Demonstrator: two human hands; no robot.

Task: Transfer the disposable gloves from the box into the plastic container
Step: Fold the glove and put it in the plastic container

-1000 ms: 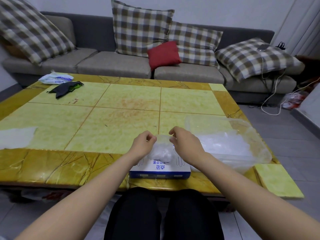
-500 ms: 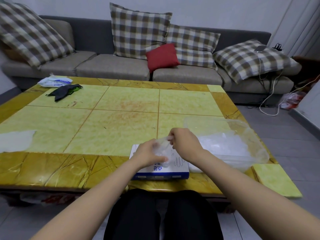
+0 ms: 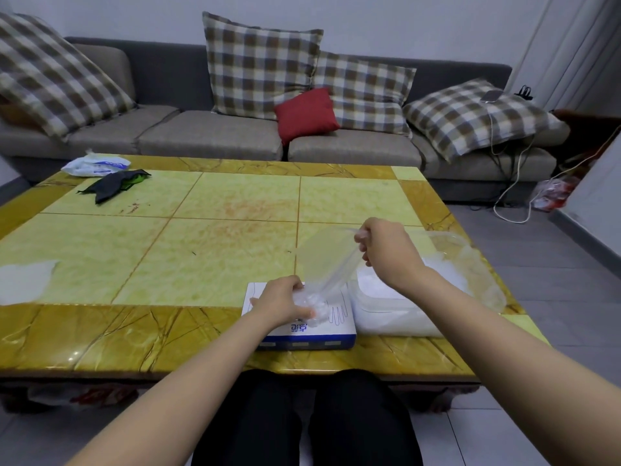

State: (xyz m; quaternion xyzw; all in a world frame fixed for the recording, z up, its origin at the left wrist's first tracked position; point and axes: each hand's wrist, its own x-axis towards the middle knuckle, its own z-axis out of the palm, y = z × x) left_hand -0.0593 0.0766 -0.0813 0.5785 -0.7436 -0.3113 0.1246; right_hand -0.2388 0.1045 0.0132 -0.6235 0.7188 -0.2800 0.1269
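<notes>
Two hands apart: right hand (image 3: 386, 253) raised, pinching a stretched glove (image 3: 322, 260); left hand (image 3: 280, 302) clutching the glove wad (image 3: 316, 302) atop the box (image 3: 302, 334)

Bench (image 3: 218, 250) top: polished stone-look slabs, smooth and glossy, with reflections along the near amber border. Glove (image 3: 322, 260): thin translucent plastic film, lightly creased. Box (image 3: 302, 334): printed cardboard, smooth, low sheen. Container (image 3: 484, 274), near right: clear thin-walled plastic, glossy (contents read as white crumpled film). Sofa (image 3: 208, 136), far side: grey woven cloth, matt. Checked cushions (image 3: 258, 65) and red cushion (image 3: 305, 112): cloth, matt. Floor (image 3: 554, 280): grey tiles, smooth, dull finish.
</notes>
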